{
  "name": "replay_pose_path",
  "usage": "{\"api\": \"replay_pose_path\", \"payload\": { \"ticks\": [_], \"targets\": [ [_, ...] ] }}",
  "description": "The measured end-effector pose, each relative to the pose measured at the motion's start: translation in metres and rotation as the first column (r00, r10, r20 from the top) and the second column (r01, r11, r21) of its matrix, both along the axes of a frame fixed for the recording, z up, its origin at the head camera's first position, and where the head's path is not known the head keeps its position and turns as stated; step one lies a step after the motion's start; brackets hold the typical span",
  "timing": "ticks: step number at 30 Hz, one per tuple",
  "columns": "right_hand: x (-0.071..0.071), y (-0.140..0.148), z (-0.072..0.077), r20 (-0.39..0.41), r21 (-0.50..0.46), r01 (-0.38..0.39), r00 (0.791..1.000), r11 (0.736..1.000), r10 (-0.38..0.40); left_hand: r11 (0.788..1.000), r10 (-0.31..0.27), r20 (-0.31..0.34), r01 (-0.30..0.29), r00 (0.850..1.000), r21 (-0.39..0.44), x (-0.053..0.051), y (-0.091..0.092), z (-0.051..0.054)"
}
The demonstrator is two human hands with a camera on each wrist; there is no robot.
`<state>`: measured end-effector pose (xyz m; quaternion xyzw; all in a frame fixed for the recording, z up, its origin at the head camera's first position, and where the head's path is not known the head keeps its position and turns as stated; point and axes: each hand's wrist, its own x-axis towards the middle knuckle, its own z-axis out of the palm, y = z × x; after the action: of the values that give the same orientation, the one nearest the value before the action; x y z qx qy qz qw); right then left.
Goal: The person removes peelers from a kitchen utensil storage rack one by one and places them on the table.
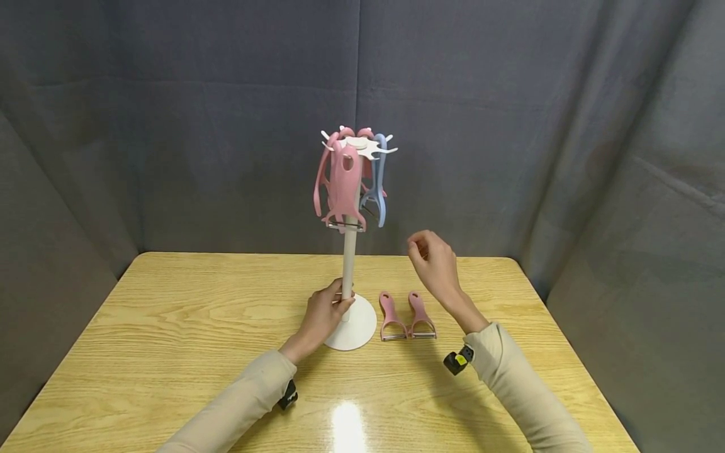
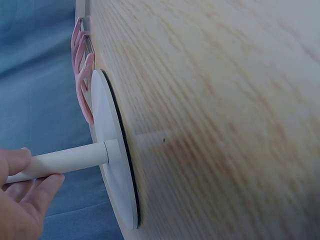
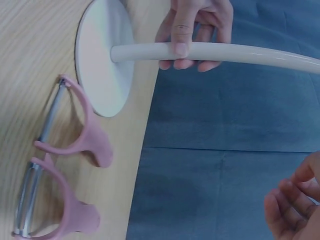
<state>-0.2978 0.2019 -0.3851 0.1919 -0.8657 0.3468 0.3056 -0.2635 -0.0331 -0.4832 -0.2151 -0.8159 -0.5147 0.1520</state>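
The left hand [image 1: 320,314] grips the lower part of a white stand's pole [image 1: 348,258], thumb and fingers around it, just above the round base [image 1: 359,330]. Pink peelers [image 1: 345,192] and one blue peeler [image 1: 381,182] hang from the hooks at the top. To the right of the stand, the right hand [image 1: 436,264] is raised with loosely bent fingers, holding nothing; the right wrist view shows its fingers [image 3: 290,205] apart from the pole. Two pink peelers [image 1: 388,311] [image 1: 419,311] lie side by side on the table, right of the base.
A light wooden table [image 1: 198,327] carries the stand near its back edge. Behind it and at both sides hang dark grey curtains [image 1: 226,157].
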Motion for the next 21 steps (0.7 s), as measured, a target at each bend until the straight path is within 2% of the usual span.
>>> {"api": "replay_pose_path", "payload": {
  "ticks": [21],
  "targets": [
    [-0.002,-0.01,0.02,-0.026,-0.033,-0.038,0.999,0.999,0.037,1.0,-0.009,0.007,0.009,1.0,0.01,-0.001,-0.001,0.0]
  ]
}}
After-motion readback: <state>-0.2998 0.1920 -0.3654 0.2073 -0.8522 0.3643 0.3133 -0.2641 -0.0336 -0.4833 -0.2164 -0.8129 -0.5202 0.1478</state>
